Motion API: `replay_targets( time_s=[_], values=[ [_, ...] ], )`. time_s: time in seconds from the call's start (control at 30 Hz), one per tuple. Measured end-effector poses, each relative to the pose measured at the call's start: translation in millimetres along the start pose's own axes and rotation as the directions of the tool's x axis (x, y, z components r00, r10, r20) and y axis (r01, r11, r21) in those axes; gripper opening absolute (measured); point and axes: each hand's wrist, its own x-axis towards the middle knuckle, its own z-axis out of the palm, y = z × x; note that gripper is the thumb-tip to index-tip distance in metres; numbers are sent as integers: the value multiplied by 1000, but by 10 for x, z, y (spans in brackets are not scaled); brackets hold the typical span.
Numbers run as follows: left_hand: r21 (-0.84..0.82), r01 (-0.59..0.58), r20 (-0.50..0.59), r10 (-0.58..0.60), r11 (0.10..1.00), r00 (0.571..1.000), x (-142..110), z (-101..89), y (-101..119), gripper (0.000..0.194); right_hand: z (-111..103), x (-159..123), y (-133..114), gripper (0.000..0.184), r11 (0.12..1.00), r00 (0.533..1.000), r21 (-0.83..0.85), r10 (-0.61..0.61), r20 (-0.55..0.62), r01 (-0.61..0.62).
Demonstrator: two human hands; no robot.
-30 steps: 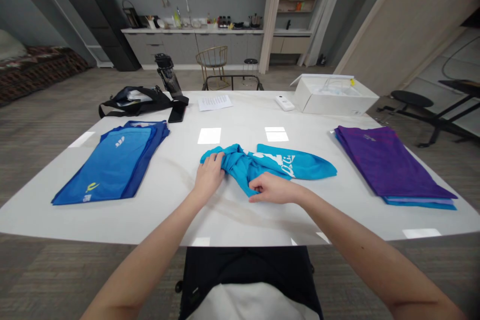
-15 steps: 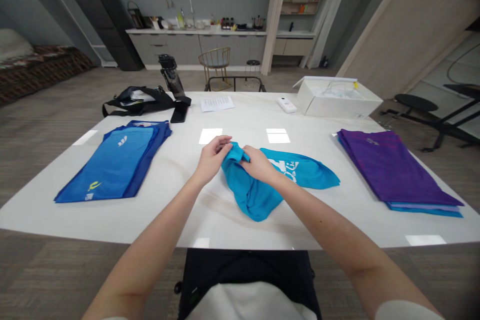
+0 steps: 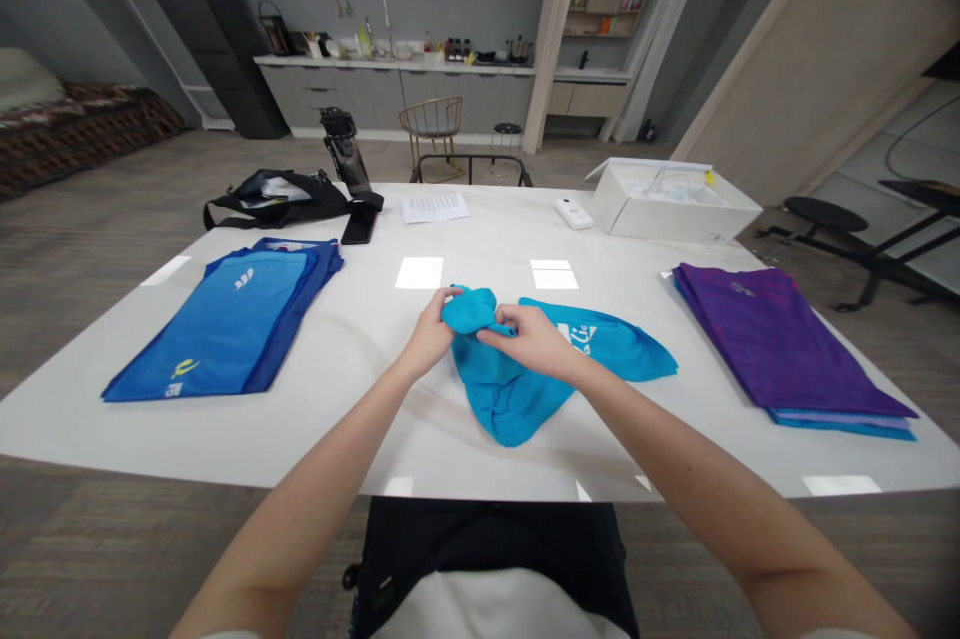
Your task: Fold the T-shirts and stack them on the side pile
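Note:
A crumpled turquoise T-shirt (image 3: 510,404) with white lettering lies at the middle of the white table (image 3: 360,419), its bunched end lifted toward me. My left hand (image 3: 430,334) grips the left side of that bunched cloth, its fingers partly hidden behind the fabric. On the other side my right hand (image 3: 529,334) pinches a fold of the same garment between thumb and fingers. The printed part of the shirt spreads flat to the right, beyond my right wrist.
Folded blue shirts (image 3: 225,319) are stacked on the left, and folded purple shirts (image 3: 787,339) with turquoise ones beneath on the right. Farther back are a black bag (image 3: 277,197), a bottle (image 3: 345,149), a phone (image 3: 360,224), a paper sheet (image 3: 435,208) and an open white box (image 3: 675,204).
The bunched end of the turquoise shirt has puffed up and opened out between my hands. My right hand has shifted slightly right and down. The folded stacks stay put.

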Motion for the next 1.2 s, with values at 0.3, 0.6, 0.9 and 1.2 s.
replay_targets(
  time_s=[0.3, 0.6, 0.9, 1.2],
  values=[
    [-237, 25, 66, -10, 971, 998, -88, 103, 61, 80, 38, 49, 119, 58, 964, 988, -264, -34, -149, -6],
    [217, 128, 28, -137, 968, 990, -180, 55, -312, 93, -94, 193, 343, 19, 996, 956, -59, -74, -283, 60],
    [310, 154, -137, -117, 938, 984, 79, -1060, -202, 39, -1293, -191, 834, 28, 975, 975, -124, 165, -148, -184],
    [604, 1, 190, -145, 797, 971, 273, -950, -129, 76, -1407, -256, 1060, 39, 860, 921, -370, 388, 29, -351]
  ],
)
